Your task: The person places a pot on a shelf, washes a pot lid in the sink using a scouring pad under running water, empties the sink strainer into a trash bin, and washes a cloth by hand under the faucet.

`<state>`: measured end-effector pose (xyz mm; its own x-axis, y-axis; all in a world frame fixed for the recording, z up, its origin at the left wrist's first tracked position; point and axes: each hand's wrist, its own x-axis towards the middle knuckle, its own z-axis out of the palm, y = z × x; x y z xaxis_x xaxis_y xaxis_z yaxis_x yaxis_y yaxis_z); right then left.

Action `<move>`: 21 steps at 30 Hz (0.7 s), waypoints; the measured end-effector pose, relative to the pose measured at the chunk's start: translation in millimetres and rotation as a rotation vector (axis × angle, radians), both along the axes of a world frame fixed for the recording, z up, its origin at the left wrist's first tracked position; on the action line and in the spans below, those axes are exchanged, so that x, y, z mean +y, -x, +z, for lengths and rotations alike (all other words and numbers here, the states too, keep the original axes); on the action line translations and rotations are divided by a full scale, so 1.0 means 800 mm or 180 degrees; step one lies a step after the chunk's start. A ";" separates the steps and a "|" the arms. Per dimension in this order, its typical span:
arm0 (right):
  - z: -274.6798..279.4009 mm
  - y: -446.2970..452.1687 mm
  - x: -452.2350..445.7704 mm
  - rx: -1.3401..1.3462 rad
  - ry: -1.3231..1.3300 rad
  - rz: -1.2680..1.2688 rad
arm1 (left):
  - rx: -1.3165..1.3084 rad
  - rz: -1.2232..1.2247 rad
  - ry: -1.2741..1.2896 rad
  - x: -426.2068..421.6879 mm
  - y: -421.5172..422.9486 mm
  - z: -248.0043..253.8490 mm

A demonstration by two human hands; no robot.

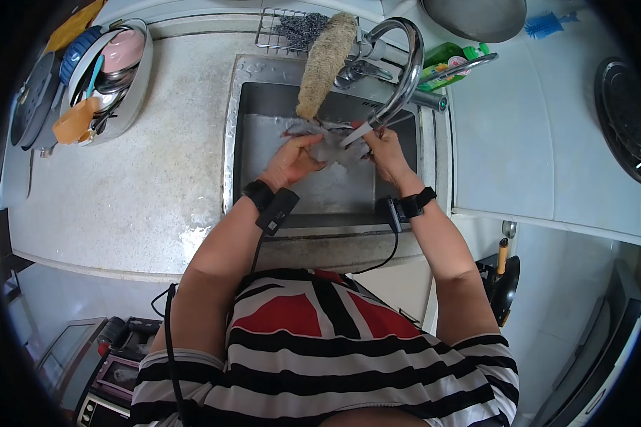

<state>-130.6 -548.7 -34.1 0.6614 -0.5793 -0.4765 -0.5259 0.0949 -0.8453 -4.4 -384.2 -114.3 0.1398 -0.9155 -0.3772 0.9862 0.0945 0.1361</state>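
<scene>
A thin, greyish, crumpled cloth-like piece (329, 148) with some red at its edges is stretched between my hands in the sink (271, 196). Whether it is cloth or plastic, I cannot tell. My left hand (289, 164) grips its left side, thumb on top. Its right side is pinched in my right hand (387, 155), close to the wall of the sink. Water (357, 134) from the curved tap (410, 67) runs onto the piece. A dried loofah (326, 67) hangs over the sink's back edge, its lower tip just above the piece.
Behind the sink are a wire rack (269, 32) with steel wool (298, 30) and a green dish soap bottle (449, 64). A white basin (137, 96) of bowls and utensils stands at left. A blue brush (545, 25) and dark lid (623, 117) are at right.
</scene>
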 end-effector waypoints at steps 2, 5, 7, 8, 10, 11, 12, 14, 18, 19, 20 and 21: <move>0.012 0.004 0.003 0.0085 -0.0216 0.0203 | -0.0233 0.0204 -0.0016 -0.007 -0.001 -0.017; 0.033 -0.001 0.015 0.0436 -0.0366 0.0860 | -0.0625 0.0259 -0.0296 -0.014 0.000 -0.027; 0.035 -0.003 0.017 0.0701 -0.0296 0.1288 | -0.0784 0.0083 -0.0554 -0.016 0.003 -0.018; 0.034 -0.003 0.015 0.0794 -0.0125 0.1177 | -0.0781 0.0202 -0.0741 -0.015 0.006 -0.010; 0.030 -0.005 0.010 0.0894 0.0051 0.1066 | -0.0771 0.0324 -0.0921 -0.017 0.008 -0.003; 0.026 -0.006 0.009 0.0606 -0.0063 0.0627 | -0.0714 0.0337 -0.1149 -0.019 0.008 -0.004; 0.022 -0.006 0.009 0.0317 -0.0175 0.0188 | -0.0658 0.0350 -0.1377 -0.021 0.007 -0.005; 0.008 -0.011 0.021 0.0224 0.0028 -0.0120 | -0.0417 0.0347 -0.1210 -0.028 0.013 -0.012; 0.003 -0.015 0.074 -0.0482 0.1539 0.0499 | 0.0523 0.0379 0.0098 -0.029 0.015 -0.036; 0.008 -0.016 0.089 -0.0857 0.2199 0.1161 | 0.0525 0.0380 0.0090 -0.025 0.013 -0.031; 0.009 -0.016 0.101 -0.0853 0.2194 0.1154 | -0.0103 -0.0022 0.0122 -0.016 0.009 0.000; 0.009 -0.016 0.113 -0.0944 0.2436 0.1320 | -0.0727 -0.0437 0.0159 -0.011 0.010 0.018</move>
